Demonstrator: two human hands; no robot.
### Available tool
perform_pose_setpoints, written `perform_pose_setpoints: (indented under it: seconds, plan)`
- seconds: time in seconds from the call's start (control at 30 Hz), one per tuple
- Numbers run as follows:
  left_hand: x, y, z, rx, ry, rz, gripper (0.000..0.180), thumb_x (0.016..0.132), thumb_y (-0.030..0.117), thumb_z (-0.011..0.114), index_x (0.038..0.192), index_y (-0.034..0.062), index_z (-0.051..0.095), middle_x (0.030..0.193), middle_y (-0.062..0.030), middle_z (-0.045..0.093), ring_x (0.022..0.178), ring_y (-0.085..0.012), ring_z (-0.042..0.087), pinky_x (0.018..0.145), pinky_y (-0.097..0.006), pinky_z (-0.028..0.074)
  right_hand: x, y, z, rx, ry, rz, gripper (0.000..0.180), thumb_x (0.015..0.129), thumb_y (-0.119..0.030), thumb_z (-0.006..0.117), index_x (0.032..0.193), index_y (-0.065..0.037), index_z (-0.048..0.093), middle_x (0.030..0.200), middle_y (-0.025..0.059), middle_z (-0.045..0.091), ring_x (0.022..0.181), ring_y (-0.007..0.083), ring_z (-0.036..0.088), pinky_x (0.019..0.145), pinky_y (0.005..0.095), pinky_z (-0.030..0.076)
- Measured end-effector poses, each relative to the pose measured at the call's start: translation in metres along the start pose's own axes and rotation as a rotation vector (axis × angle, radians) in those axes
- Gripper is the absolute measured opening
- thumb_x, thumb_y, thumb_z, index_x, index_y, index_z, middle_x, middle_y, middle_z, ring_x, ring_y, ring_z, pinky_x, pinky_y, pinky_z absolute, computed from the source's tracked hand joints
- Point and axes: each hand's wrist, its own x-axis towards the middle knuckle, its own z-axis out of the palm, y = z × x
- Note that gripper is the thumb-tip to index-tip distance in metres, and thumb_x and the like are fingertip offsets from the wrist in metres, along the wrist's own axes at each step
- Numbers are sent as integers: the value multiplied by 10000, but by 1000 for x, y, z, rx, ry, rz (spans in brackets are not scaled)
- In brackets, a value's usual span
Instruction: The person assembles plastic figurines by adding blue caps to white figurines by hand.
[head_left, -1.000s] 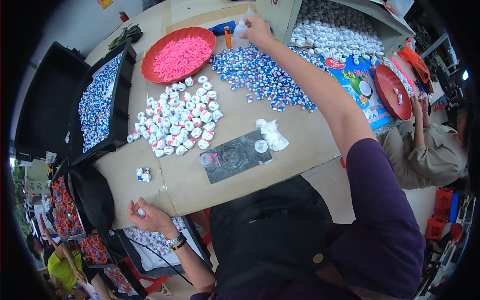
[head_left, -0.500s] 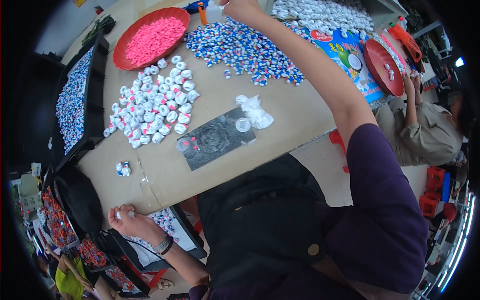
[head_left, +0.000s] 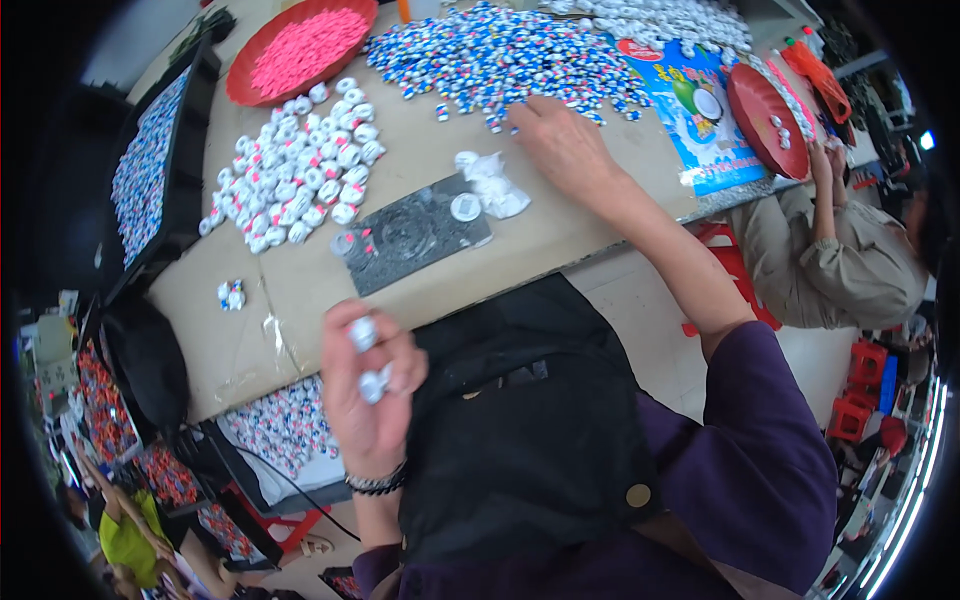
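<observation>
1. the left hand (head_left: 368, 392), nearest the body, is curled around a couple of small white wrapped pieces (head_left: 368, 358), raised off the cardboard-covered table (head_left: 300, 300), seemingly to keep them ready.
2. a dark embossed plate (head_left: 410, 234) lies flat at the table's near edge, one round white piece (head_left: 465, 207) on it, loose white wrappers (head_left: 495, 185) just beside.
3. the right hand (head_left: 563, 147) rests palm down, fingers spread, at the edge of the blue-and-white candy heap (head_left: 500, 55), gripping nothing visible.
4. farther left sit a white pile (head_left: 295, 165) and a red tray of pink pieces (head_left: 300, 48).
</observation>
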Motion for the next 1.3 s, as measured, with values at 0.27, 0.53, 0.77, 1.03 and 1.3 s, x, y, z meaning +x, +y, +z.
perform_pose_setpoints:
  seconds: [0.27, 0.53, 0.77, 1.03, 1.3]
  plan:
    - [27, -40, 17, -50, 27, -407, 342, 990, 378, 487, 974, 45, 565, 781, -22, 536, 550, -101, 459, 480, -240, 338, -8, -23, -43, 609, -124, 185, 117, 853, -49, 584, 961, -17, 611, 867, 118, 602, 737, 213, 598, 646, 335, 488]
    - [22, -51, 20, 146, -92, -429, 354, 979, 409, 506, 907, 65, 546, 794, -10, 522, 542, -73, 445, 466, -208, 341, -53, -89, -96, 977, -281, -180, 193, 760, 35, 649, 936, -36, 619, 860, 85, 609, 796, 275, 603, 705, 355, 483]
    - [16, -44, 13, 55, -35, -487, 239, 974, 298, 542, 899, 72, 539, 782, -23, 544, 541, -99, 477, 475, -229, 347, -55, -93, -84, 899, -194, -350, 210, 730, 52, 686, 916, -24, 622, 875, 76, 636, 803, 259, 605, 698, 356, 482]
    - [18, -53, 18, 106, 104, -313, 174, 974, 241, 546, 903, 82, 542, 664, -1, 499, 532, -86, 466, 479, -227, 333, -69, -108, -64, 1028, -53, -106, 138, 767, 52, 692, 882, 7, 632, 865, 75, 633, 803, 183, 629, 643, 286, 513]
    - [17, -68, 14, 783, 212, 264, 147, 958, 179, 575, 899, 45, 563, 709, -12, 524, 583, -86, 474, 535, -225, 368, -82, -132, -57, 1730, -151, 663, 190, 858, 15, 652, 1037, 32, 589, 925, 83, 648, 780, 139, 649, 610, 238, 556]
